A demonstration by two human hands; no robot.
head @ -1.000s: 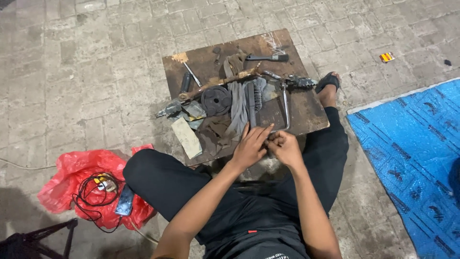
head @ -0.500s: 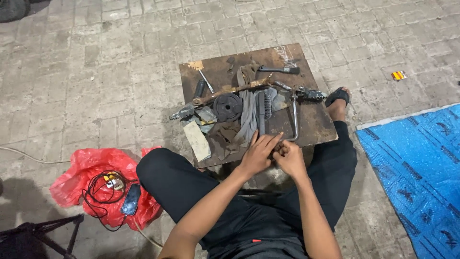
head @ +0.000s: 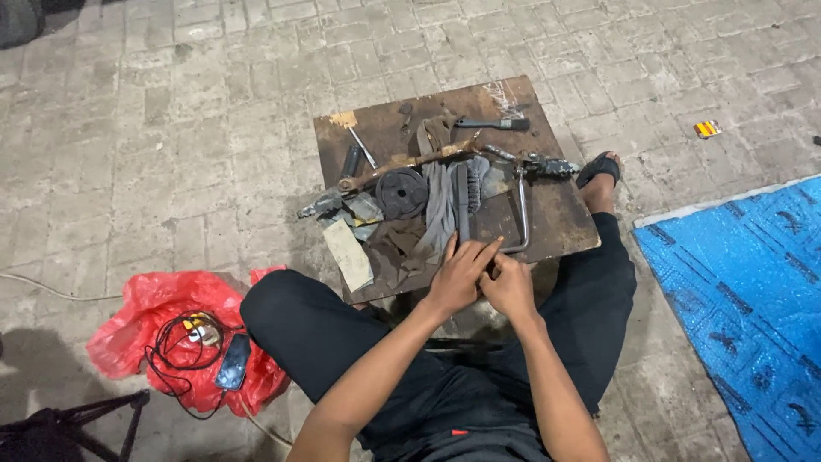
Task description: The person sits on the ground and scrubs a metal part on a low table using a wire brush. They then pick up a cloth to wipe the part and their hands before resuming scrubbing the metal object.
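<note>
Wooden board (head: pixel 547 218), near edge under left hand (head: pixel 457 278) and right hand (head: pixel 510 287), fingers curled together, grip contents hidden.

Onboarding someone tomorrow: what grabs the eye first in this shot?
The rusty brown metal board on the grey paving, crowded with greasy tools around a dark round disc, stands out first. At its near edge the left hand and right hand touch. A crumpled red plastic bag lies left; a blue tarp right.
</note>
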